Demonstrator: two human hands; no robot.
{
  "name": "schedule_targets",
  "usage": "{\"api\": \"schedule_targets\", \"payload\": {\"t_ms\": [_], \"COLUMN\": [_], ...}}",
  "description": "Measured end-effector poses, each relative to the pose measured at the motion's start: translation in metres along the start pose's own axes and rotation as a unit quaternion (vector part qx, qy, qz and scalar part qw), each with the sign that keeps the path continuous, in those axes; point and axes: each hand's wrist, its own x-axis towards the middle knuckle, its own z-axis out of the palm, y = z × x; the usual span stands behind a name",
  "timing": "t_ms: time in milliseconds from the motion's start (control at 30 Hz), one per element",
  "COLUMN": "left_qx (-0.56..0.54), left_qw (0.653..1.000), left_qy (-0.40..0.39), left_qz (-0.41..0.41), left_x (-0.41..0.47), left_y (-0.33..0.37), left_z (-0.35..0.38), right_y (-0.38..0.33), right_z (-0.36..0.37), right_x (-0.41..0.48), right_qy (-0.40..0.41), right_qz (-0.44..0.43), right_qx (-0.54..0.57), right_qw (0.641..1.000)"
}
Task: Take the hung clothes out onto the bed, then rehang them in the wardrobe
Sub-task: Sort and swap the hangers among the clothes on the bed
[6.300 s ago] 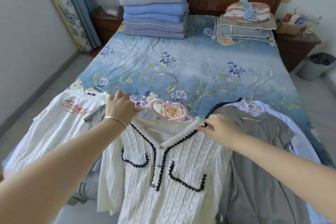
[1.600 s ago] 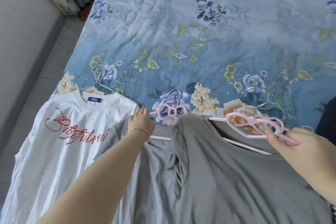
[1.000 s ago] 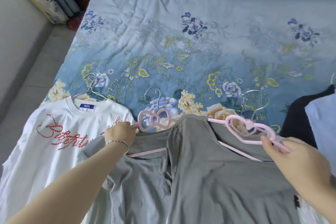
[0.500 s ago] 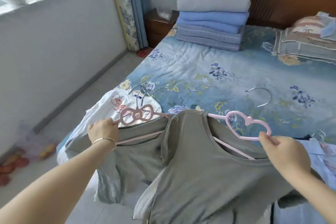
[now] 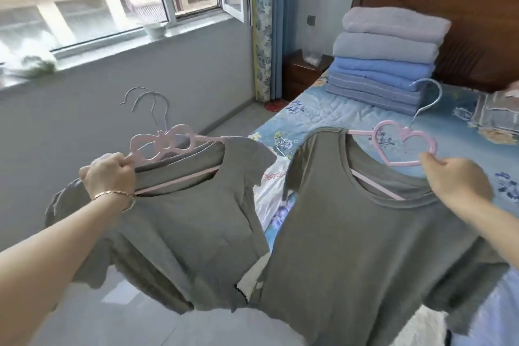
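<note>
- Grip check: left hand clutches bow hanger, right hand pinches heart hanger, grey tops dangling beside the bed.
- Rehanging looks begun; white tee waits on bed, wardrobe unseen.

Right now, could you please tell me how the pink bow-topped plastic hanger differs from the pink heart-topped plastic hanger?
The pink bow-topped plastic hanger is gripped by the left hand; the pink heart-topped plastic hanger is pinched at its lower edge by the right hand. Two silvery wire hooks rise above the bow hanger, one bluish hook above the heart hanger. Both are held in the air, each carrying a grey T-shirt.
</note>
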Motion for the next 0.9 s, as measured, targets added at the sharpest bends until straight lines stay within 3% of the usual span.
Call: {"api": "schedule_targets", "payload": {"t_ms": [133,233,433,533,700,800,900], "left_qx": [-0.060,-0.090,-0.153,-0.187,-0.269,-0.288,-0.286], "left_qw": [0.995,0.988,0.955,0.930,0.923,0.929,0.921], "left_qy": [0.020,0.008,-0.033,-0.041,-0.036,-0.053,-0.083], "left_qz": [0.073,0.122,0.251,0.314,0.273,0.228,0.253], "left_x": [0.013,0.024,0.025,0.018,0.011,0.014,0.008], "left_y": [-0.012,-0.010,0.022,0.044,0.077,0.082,0.083], "left_z": [-0.035,-0.049,-0.062,-0.066,-0.074,-0.071,-0.074], "right_y": [-0.054,-0.095,-0.163,-0.183,-0.191,-0.190,-0.186], "right_z": [-0.023,-0.036,-0.024,-0.012,0.000,-0.001,0.003], "right_x": [-0.005,-0.015,-0.066,-0.097,-0.140,-0.146,-0.147], "right_qy": [0.062,0.078,0.006,-0.084,-0.262,-0.251,-0.199], "right_qz": [-0.012,-0.087,-0.193,-0.236,-0.298,-0.312,-0.320], "right_qx": [0.000,0.013,0.047,0.082,0.140,0.092,0.082], "right_qw": [0.998,0.993,0.980,0.964,0.907,0.912,0.923]}}
